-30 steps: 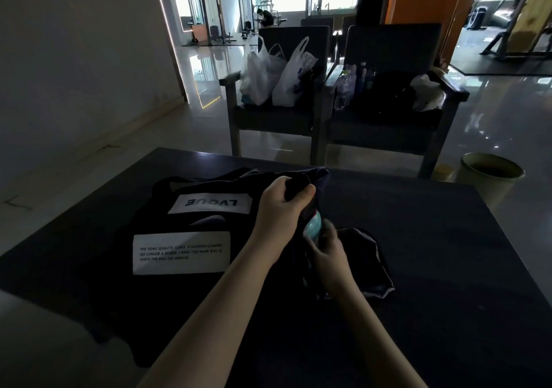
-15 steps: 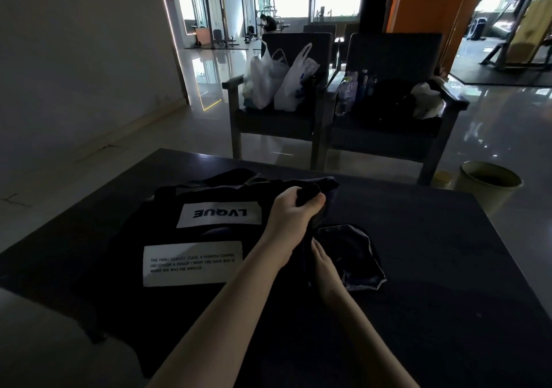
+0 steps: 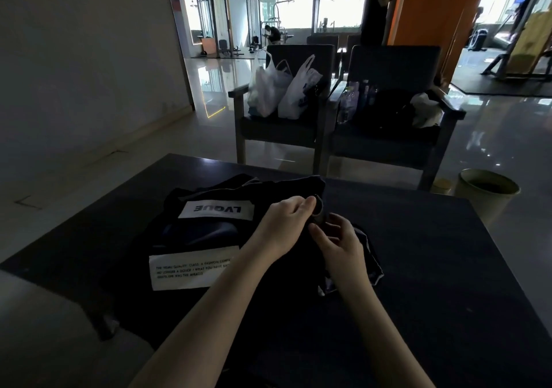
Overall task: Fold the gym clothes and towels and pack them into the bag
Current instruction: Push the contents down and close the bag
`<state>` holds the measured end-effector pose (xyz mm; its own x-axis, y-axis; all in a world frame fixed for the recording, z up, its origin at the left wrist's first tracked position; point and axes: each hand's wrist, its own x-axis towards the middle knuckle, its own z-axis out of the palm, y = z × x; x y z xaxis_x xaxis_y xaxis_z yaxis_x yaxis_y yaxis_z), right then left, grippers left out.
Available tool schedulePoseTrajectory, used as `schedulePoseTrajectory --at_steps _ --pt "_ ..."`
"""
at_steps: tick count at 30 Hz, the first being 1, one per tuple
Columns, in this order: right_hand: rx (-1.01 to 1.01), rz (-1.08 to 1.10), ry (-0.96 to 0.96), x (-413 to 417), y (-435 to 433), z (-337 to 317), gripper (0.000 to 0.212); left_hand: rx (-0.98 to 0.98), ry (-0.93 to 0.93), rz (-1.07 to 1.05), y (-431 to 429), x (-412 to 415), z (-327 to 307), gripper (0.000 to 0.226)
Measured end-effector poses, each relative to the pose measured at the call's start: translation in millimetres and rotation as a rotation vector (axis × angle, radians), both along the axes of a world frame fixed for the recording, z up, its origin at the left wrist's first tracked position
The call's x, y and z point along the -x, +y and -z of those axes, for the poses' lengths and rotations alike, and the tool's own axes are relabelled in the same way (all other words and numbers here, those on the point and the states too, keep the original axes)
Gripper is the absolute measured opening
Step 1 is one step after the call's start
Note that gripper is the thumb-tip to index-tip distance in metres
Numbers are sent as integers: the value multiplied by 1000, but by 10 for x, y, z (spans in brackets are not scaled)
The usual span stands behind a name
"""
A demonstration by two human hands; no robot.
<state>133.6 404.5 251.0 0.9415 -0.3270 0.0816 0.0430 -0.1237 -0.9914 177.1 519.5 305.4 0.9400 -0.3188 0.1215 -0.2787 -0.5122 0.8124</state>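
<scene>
A black tote bag [image 3: 203,238] with two white printed labels lies flat on the dark table [image 3: 433,268]. My left hand [image 3: 283,223] pinches the bag's opening edge at its right side and holds it up. My right hand [image 3: 340,244] sits just below and right of it, with curled fingers at the same edge; what they hold is too dark to tell. A dark folded cloth [image 3: 367,259] with a pale trim lies on the table under my right hand, partly hidden by it.
Two dark armchairs [image 3: 388,136] stand beyond the table; one carries white plastic bags [image 3: 280,88], the other bottles and a black bag. A pale green bin [image 3: 484,193] stands on the floor at the right. A light cushion fills the near left corner.
My right hand held a teal-capped object at the bag's mouth a second ago; that object is gone from view. The right hand has since come up to the edge beside my left hand.
</scene>
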Motion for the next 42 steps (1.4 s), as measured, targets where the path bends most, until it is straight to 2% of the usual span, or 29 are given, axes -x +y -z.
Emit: schedulePoseTrajectory --at_steps 5,8,11,14,16,18,20,25,28,32,34,37,40,42 --pt "292 50 72 3 83 -102 90 -119 -109 -7 244 95 73 32" --pt "433 97 88 0 177 -168 78 -142 -183 -44 458 126 89 30" --pt "605 222 51 40 273 -198 71 -252 -283 -95 750 123 145 26" --pt "753 311 -124 132 475 -232 64 -335 -381 -199 1095 111 212 25" --pt "860 265 -264 156 646 -243 56 -344 -387 -276 1336 94 259 27" --pt "960 130 -308 140 840 -247 48 -370 -371 -323 1558 91 301 29" --pt "994 -5 -288 101 1031 -251 49 -358 -344 -357 1752 98 334 32" --pt "1076 -231 -147 -19 1403 -223 57 -143 -104 -413 2201 38 483 40" --pt "1190 -317 -108 -101 1600 -210 64 29 78 -427 2376 -28 554 42" --pt "1305 -346 -77 -240 1764 -171 67 15 199 -372 2494 -144 618 35" --pt "1327 -321 -91 -291 1758 -126 79 -3 248 -338 2550 -213 625 35" --pt "1352 -319 -110 -323 1724 -74 91 -138 253 -273 2619 -321 637 34" --pt "1352 -317 -112 -325 1728 -65 91 -650 115 -233 2624 -403 612 44" --pt "1344 -308 -120 -335 1739 -39 90 -922 2 -231 2615 -432 585 42"
